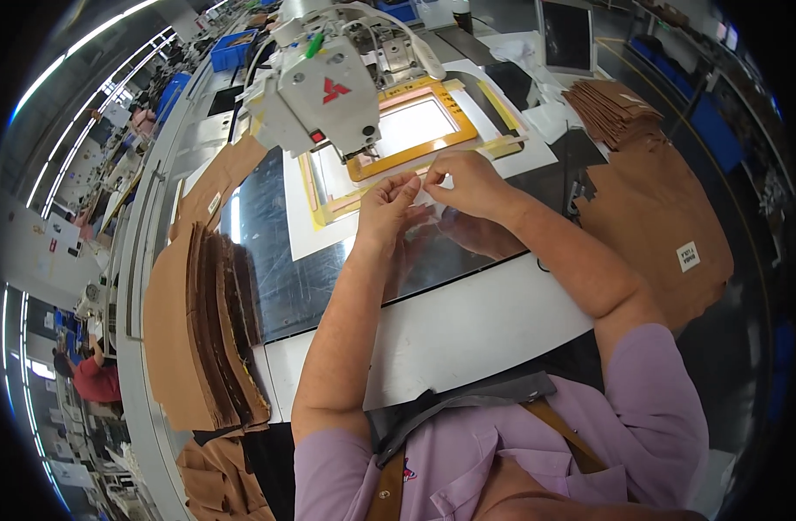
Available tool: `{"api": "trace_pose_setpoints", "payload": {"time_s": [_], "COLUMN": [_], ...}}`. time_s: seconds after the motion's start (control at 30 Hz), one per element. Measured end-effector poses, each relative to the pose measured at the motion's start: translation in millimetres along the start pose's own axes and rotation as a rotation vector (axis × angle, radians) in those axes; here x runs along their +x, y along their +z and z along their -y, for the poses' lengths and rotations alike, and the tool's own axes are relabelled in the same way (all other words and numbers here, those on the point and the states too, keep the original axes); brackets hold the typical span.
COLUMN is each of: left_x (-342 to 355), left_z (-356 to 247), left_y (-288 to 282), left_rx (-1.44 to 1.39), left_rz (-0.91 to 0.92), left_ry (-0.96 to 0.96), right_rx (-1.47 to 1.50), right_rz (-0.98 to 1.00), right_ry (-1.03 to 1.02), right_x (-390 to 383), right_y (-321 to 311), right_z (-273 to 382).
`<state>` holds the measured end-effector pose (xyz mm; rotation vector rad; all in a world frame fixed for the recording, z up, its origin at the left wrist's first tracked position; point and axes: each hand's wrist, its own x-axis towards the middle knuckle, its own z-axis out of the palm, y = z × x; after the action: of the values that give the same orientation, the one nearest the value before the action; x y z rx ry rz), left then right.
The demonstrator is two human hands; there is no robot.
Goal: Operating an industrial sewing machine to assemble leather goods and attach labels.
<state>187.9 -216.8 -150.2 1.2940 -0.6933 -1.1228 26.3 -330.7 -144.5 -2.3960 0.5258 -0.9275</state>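
Observation:
My left hand (386, 208) and my right hand (472, 184) meet above the front edge of a framed template. Thumb and fingers are pinched together on both. What they hold, if anything, is too small to make out. Just beyond them, an orange-yellow frame (457, 136) lies on a white sheet (307, 242) with yellow and pink strips. The white head of an industrial sewing machine (315, 97) stands over the frame's left side, its needle area close to the frame. Beneath my hands, a shiny dark metal plate (285, 295) reflects them.
Brown fabric pieces are stacked (185, 339) at the left edge of the table. More brown pieces (667, 226) lie at the right, with a smaller pile (611, 113) behind. A screen (568, 36) stands at the back right. A person in red (95, 379) sits far left.

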Motion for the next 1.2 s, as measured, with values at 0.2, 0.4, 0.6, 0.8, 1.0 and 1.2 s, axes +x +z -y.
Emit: {"api": "trace_pose_setpoints", "payload": {"time_s": [0.2, 0.4, 0.6, 0.8, 1.0, 1.2], "left_x": [3.2, -4.5, -6.2, -8.4, -12.7, -3.4], "left_z": [18.5, 14.4, 9.8, 9.9, 5.8, 13.0], "left_y": [-38.5, -36.2, -34.0, -37.5, -35.0, -42.9], "left_rx": [0.225, 0.583, 0.563, 0.603, 0.6, 0.571], "left_rz": [-0.184, -0.275, -0.299, -0.382, -0.441, -0.574], "left_ry": [0.286, 0.495, 0.546, 0.564, 0.622, 0.811], "right_rx": [-0.039, -0.138, -0.094, -0.078, -0.083, -0.053], "right_rz": [-0.065, 0.096, -0.002, -0.03, -0.074, -0.086], "right_ry": [-0.275, -0.179, -0.03, 0.054, 0.057, 0.124], "right_x": [2.5, -2.8, 2.2, 1.7, -0.3, 1.3], "right_y": [36.2, 34.0, 31.2, 29.9, 24.9, 23.8], "right_z": [3.0, 4.6, 2.4, 0.2, 2.3, -2.1]}}
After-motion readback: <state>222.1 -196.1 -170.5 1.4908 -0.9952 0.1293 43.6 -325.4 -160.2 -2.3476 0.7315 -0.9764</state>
